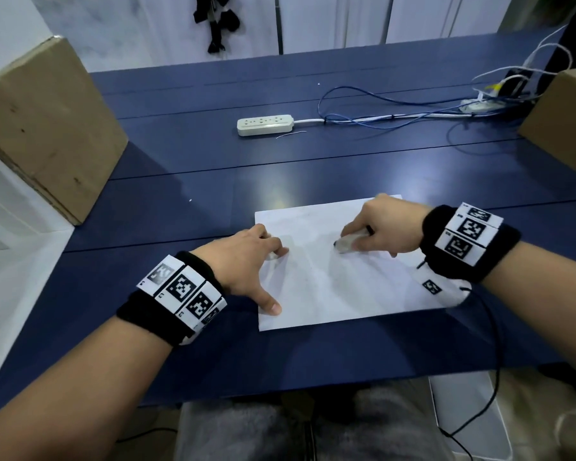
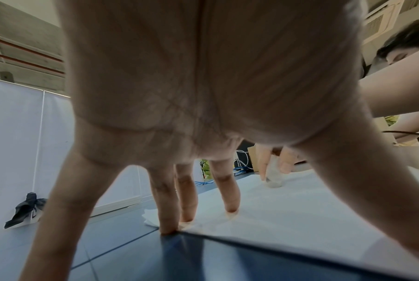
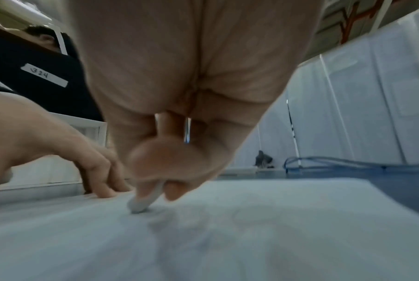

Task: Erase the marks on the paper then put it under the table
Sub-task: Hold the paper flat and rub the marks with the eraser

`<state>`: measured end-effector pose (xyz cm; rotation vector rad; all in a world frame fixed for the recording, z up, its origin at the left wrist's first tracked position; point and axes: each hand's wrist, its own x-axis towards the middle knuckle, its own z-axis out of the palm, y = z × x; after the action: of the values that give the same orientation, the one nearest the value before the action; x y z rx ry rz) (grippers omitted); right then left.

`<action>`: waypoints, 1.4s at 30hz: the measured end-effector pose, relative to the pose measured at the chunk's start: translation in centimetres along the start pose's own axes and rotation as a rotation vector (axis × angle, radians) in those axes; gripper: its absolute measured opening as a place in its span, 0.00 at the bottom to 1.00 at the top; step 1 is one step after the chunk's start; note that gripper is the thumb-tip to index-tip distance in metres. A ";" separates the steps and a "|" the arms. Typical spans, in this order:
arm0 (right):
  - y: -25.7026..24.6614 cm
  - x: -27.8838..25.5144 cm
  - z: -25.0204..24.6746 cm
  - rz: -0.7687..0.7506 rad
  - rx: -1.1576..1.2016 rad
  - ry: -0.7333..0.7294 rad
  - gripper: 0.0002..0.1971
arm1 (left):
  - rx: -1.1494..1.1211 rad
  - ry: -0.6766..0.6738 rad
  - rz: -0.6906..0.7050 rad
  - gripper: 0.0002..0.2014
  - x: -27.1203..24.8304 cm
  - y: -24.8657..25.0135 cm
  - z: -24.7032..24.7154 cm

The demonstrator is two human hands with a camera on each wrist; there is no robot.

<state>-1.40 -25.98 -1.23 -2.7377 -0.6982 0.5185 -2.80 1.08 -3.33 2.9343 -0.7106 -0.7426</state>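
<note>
A person's two bare forearms reach forward over a dark blue table, each wrist wrapped in a black band carrying black-and-white square markers. A white sheet of paper lies flat on the table near its front edge, between and under the hands. The left hand is spread wide with fingers straight, its fingertips and thumb pressing down on the left edge of the paper; the left wrist view shows the outermost fingertips landing right at the sheet's edge, where paper meets table. The right hand is curled, its fingers and thumb pinching a small white eraser whose darkened tip touches the paper near the middle of the sheet. In the right wrist view the eraser is tilted, its lower end on the paper, with faint grey smudges just beside it; any marks on the paper are too faint to make out. Further back, in the middle of the table, lies a white power strip, its cord running right into a tangle of blue and white cables. A cardboard box stands at the table's left edge and another box at the far right. A thin black wire hangs from the right wrist off the front of the table.
</note>
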 end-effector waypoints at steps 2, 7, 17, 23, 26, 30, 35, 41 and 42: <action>-0.1 -0.6 -0.1 -0.020 -0.018 -0.035 0.11 | -0.002 0.008 -0.002 0.53 -0.1 -0.1 0.1; -1.3 -2.3 0.4 -0.077 0.025 -0.266 0.12 | -0.007 0.006 -0.013 0.52 -0.1 -0.1 0.1; -1.2 -2.4 0.3 -0.065 0.013 -0.248 0.13 | -0.017 0.002 -0.021 0.51 -0.2 0.1 0.0; 0.5 0.1 0.0 0.010 -0.025 0.040 0.11 | -0.014 -0.010 -0.011 0.51 -0.2 0.3 -0.2; 0.0 -1.2 0.1 -0.030 -0.004 -0.114 0.12 | -0.012 -0.006 -0.013 0.52 -0.2 0.3 -0.2; -1.1 -1.3 0.4 -0.083 -0.016 -0.228 0.14 | -0.005 -0.005 -0.010 0.51 -0.1 0.2 -0.1; -0.2 0.5 -0.2 -0.011 -0.063 0.006 0.17 | 0.001 -0.002 -0.011 0.52 0.0 0.2 -0.1; -1.0 -1.0 0.5 -0.080 -0.050 -0.231 0.12 | 0.013 -0.003 -0.008 0.52 0.0 0.1 -0.1; -0.7 -0.7 0.5 -0.056 -0.046 -0.165 0.12 | 0.018 -0.006 -0.004 0.52 0.1 0.3 -0.1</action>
<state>-2.44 -25.62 -1.30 -2.7304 -0.8333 0.7306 -2.79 0.81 -3.25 2.9517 -0.7161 -0.7498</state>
